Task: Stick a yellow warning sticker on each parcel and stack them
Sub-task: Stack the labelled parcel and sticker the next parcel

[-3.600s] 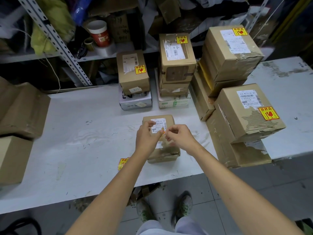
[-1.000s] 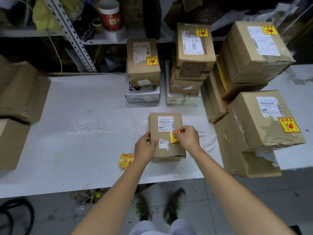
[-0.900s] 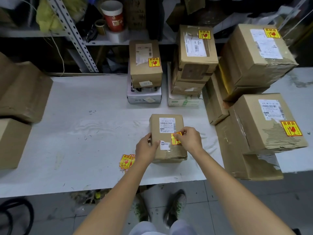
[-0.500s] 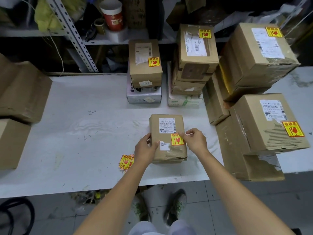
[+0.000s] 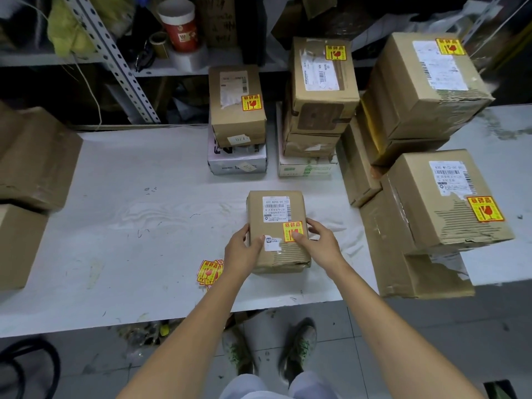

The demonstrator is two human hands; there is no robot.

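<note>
A small brown parcel (image 5: 273, 208) lies on the white table (image 5: 129, 226) in front of me, with a white shipping label and a yellow warning sticker (image 5: 292, 230) on its top. My left hand (image 5: 243, 250) grips the parcel's left side, thumb on top. My right hand (image 5: 318, 240) grips its right side, thumb on the sticker's lower edge. A small pile of loose yellow stickers (image 5: 208, 272) lies on the table just left of my left wrist.
Stickered parcel stacks stand behind and to the right: a brown box on a white box (image 5: 236, 110), a taller stack (image 5: 319, 90), and large boxes (image 5: 423, 84) (image 5: 443, 203). Plain brown boxes (image 5: 34, 156) sit at the left. A cluttered shelf runs behind the table.
My right hand pressed the sticker onto the parcel, then moved off to grip its right side. My left hand stayed on the left side.
</note>
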